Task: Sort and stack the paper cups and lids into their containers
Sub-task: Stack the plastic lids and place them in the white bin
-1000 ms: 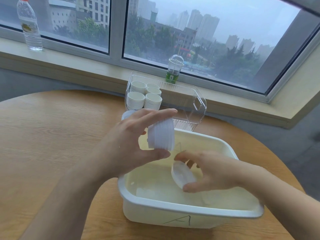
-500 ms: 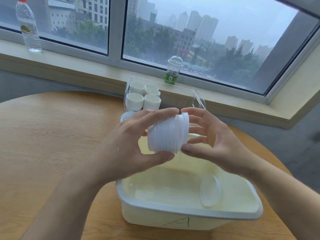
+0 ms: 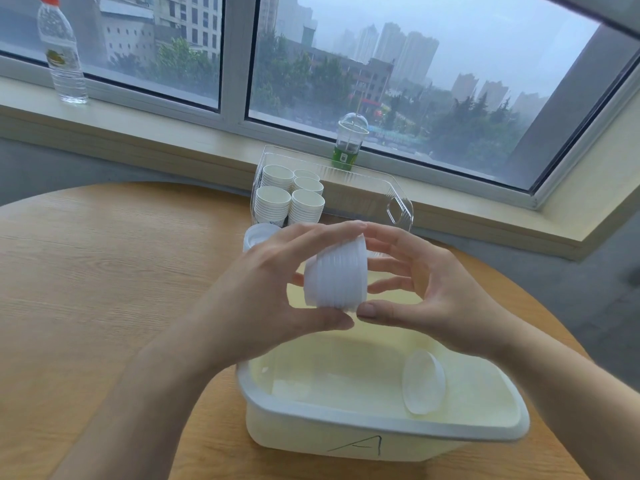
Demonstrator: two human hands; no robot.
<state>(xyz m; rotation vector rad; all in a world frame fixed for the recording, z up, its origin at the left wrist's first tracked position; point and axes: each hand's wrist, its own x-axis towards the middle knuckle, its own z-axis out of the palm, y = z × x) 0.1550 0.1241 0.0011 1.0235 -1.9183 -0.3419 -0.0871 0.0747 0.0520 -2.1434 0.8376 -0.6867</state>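
Note:
My left hand (image 3: 277, 292) grips a sideways stack of white lids (image 3: 336, 275) above the cream bin marked "A" (image 3: 381, 431). My right hand (image 3: 426, 289) holds the stack's right end, its thumb under the rim and its fingers against the outermost lid. One loose translucent lid (image 3: 423, 382) leans on edge inside the bin at the right. Behind the hands, a clear container (image 3: 398, 206) holds several stacks of white paper cups (image 3: 291, 195). Another stack of lids (image 3: 258, 233) stands on the table just in front of that container, partly hidden by my left hand.
The round wooden table (image 3: 104, 271) stretches to the left. On the windowsill stand a water bottle (image 3: 62, 53) at far left and a domed plastic cup with a green label (image 3: 349, 140) behind the clear container.
My right hand lifted a lid out of the bin and pressed it onto the right end of the stack. My left hand kept hold of the stack throughout.

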